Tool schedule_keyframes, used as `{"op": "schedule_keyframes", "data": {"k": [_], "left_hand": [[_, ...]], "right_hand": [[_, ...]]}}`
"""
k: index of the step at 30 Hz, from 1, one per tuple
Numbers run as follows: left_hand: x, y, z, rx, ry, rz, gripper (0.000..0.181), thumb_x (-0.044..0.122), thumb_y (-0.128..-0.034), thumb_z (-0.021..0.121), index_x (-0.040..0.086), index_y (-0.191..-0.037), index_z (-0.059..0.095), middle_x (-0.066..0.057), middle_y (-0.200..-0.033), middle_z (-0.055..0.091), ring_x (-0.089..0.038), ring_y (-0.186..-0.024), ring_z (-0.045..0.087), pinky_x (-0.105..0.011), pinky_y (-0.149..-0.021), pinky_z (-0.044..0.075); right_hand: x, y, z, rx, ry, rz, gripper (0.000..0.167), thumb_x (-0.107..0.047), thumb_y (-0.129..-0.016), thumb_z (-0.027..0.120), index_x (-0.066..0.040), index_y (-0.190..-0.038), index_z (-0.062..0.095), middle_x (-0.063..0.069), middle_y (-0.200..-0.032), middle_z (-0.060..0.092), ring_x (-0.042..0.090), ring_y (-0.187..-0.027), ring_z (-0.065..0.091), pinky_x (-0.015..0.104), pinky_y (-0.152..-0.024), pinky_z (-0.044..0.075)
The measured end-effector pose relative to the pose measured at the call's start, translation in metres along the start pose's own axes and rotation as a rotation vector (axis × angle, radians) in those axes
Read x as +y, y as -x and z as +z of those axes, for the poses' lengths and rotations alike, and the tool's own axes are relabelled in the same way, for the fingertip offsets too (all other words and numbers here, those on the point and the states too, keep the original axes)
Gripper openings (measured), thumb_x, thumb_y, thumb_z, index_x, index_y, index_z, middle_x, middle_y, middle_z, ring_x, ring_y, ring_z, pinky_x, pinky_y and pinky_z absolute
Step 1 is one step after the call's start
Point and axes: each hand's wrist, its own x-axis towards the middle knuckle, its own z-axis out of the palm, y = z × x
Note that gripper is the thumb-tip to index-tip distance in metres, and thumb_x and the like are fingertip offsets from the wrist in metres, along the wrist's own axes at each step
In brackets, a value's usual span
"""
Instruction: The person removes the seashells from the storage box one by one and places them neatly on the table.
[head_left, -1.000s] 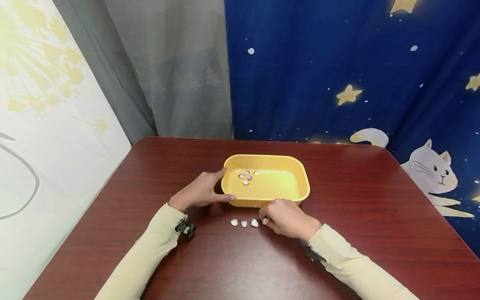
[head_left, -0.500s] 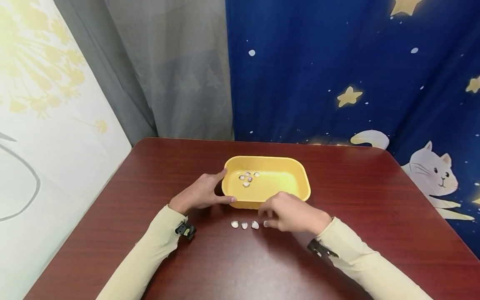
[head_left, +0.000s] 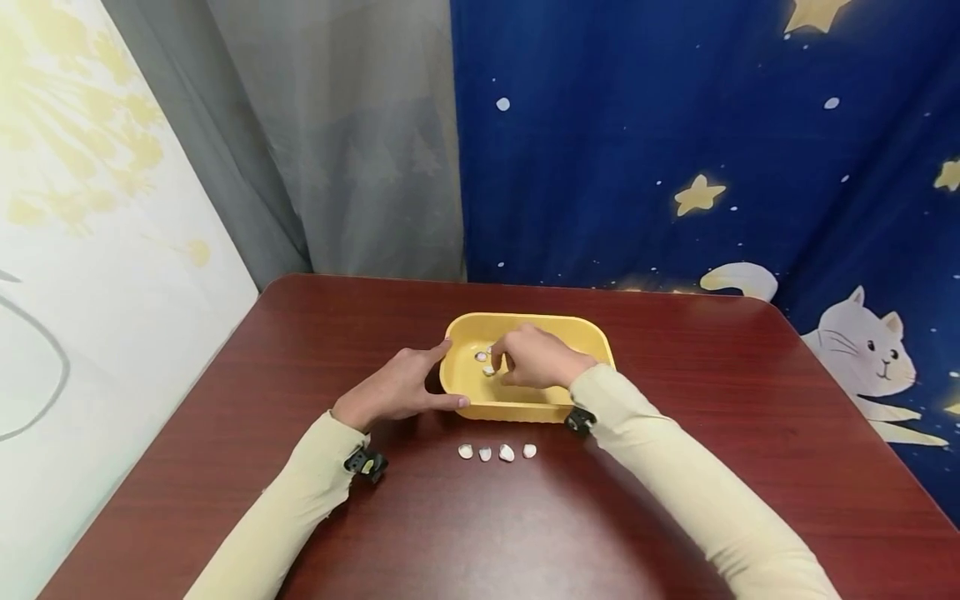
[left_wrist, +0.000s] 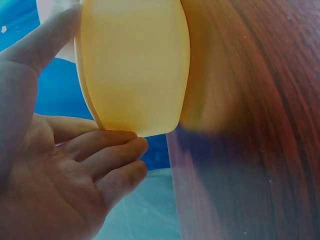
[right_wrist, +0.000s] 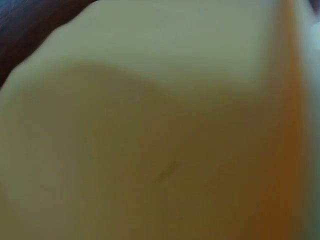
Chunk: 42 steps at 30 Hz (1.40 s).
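Observation:
A yellow basin [head_left: 525, 412] stands on the table with a few small pale shells [head_left: 481, 357] at the left of its floor; others may be hidden. My left hand [head_left: 401, 385] rests against the basin's left end, thumb along the near rim and index finger at the left rim. In the left wrist view, its fingers [left_wrist: 117, 155] touch the outside of the basin [left_wrist: 135, 65]. Inside the basin, my right hand [head_left: 542, 360] points down beside the shells, index finger bent and thumb apart. The right wrist view shows blurred basin [right_wrist: 125, 150] but no hand.
Several pale shells [head_left: 506, 452] lie in a row on the dark red table [head_left: 720, 400], in front of the basin. Behind the table hang a grey curtain [head_left: 375, 167] and a blue curtain [head_left: 585, 183]; a white patterned surface [head_left: 112, 275] borders the left.
My right hand has left the right-end shell of the front row and moved up and left into the basin. That shell now shows fully. My left hand stays at the basin's left end.

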Motion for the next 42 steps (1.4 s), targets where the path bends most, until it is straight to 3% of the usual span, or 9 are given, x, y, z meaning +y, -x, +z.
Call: {"op": "schedule_keyframes", "data": {"k": [7, 14, 18, 25, 42], "left_hand": [[-0.001, -0.001, -0.001, 0.015, -0.009, 0.023, 0.108, 0.066, -0.0813, 0.072, 0.004, -0.158, 0.028, -0.018, -0.150, 0.052, -0.028, -0.131, 0.058, -0.045, -0.108, 0.049], [0.001, 0.000, -0.002, -0.004, -0.003, 0.007, 0.108, 0.066, -0.0816, 0.071, 0.004, -0.158, 0.027, -0.018, -0.150, 0.052, -0.028, -0.132, 0.057, -0.045, -0.108, 0.049], [0.001, 0.001, -0.001, -0.010, -0.006, 0.001, 0.108, 0.067, -0.0816, 0.071, 0.004, -0.158, 0.027, -0.019, -0.150, 0.052, -0.028, -0.132, 0.057, -0.045, -0.108, 0.049], [-0.001, 0.000, -0.001, -0.010, -0.001, -0.008, 0.108, 0.067, -0.0810, 0.071, 0.006, -0.159, 0.027, -0.018, -0.151, 0.051, -0.028, -0.132, 0.057, -0.045, -0.108, 0.049], [0.002, 0.001, -0.001, -0.003, -0.008, -0.001, 0.107, 0.065, -0.0819, 0.072, 0.004, -0.158, 0.028, -0.019, -0.149, 0.053, -0.029, -0.131, 0.058, -0.045, -0.108, 0.049]], "right_hand": [[0.001, -0.016, 0.020, 0.005, 0.023, 0.125, 0.015, -0.011, -0.084, 0.075, -0.014, -0.098, 0.078, 0.002, -0.089, 0.074, 0.016, -0.076, 0.061, 0.032, -0.066, 0.054], [0.001, -0.022, 0.029, 0.013, -0.012, 0.204, 0.020, -0.012, -0.085, 0.075, -0.018, -0.104, 0.077, 0.000, -0.093, 0.073, 0.017, -0.083, 0.061, 0.033, -0.071, 0.053], [0.002, -0.025, 0.032, 0.008, -0.009, 0.212, 0.016, -0.014, -0.086, 0.076, -0.018, -0.102, 0.077, -0.001, -0.089, 0.071, 0.017, -0.081, 0.060, 0.032, -0.069, 0.052], [0.003, -0.028, 0.036, 0.007, -0.015, 0.222, 0.009, -0.015, -0.089, 0.074, -0.019, -0.097, 0.076, -0.001, -0.097, 0.071, 0.016, -0.085, 0.060, 0.032, -0.072, 0.052], [0.002, -0.030, 0.038, 0.039, 0.014, 0.202, 0.006, -0.012, -0.088, 0.073, -0.018, -0.086, 0.075, 0.000, -0.088, 0.068, 0.017, -0.078, 0.057, 0.032, -0.064, 0.049]]}}
